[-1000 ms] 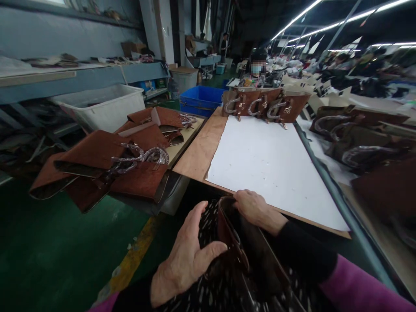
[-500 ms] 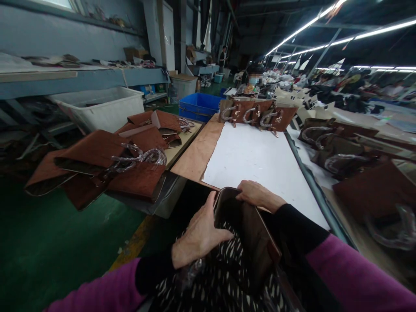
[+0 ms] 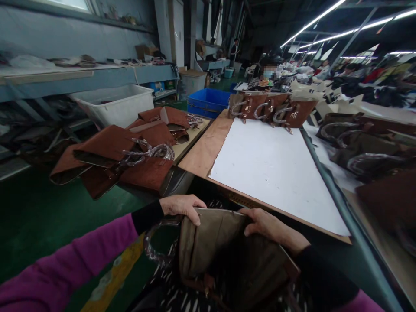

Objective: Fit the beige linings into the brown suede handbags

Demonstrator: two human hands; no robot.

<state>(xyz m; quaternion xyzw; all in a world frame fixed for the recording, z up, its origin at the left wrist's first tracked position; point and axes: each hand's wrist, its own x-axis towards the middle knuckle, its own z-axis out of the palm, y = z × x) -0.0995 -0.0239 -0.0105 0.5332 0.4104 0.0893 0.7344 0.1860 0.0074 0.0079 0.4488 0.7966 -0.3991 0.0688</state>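
Observation:
A brown handbag with an olive-brown lining (image 3: pixel 212 238) rests low in front of me, its mouth turned up toward the camera. My left hand (image 3: pixel 183 206) is closed over the left part of its far rim, thumb inside. Farther right on that same rim, my right hand (image 3: pixel 269 225) grips with its fingers over the edge. One handle (image 3: pixel 159 251), wrapped in clear plastic, loops out at the bag's left side. The lower part of the bag is dark and partly out of frame.
Ahead stands a wooden table with a white sheet (image 3: pixel 269 169); several brown handbags (image 3: pixel 303 113) line its far end. More brown bags (image 3: pixel 100 147) are piled at left, near a white bin (image 3: pixel 120 102) and a blue crate (image 3: pixel 208 102). Bags (image 3: pixel 370 147) also sit at right. A person (image 3: pixel 264 76) is beyond.
My left hand has moved from beside the bag's opening to its rim. The bag's mouth has widened and turned toward me, showing more lining. The view has shifted slightly left.

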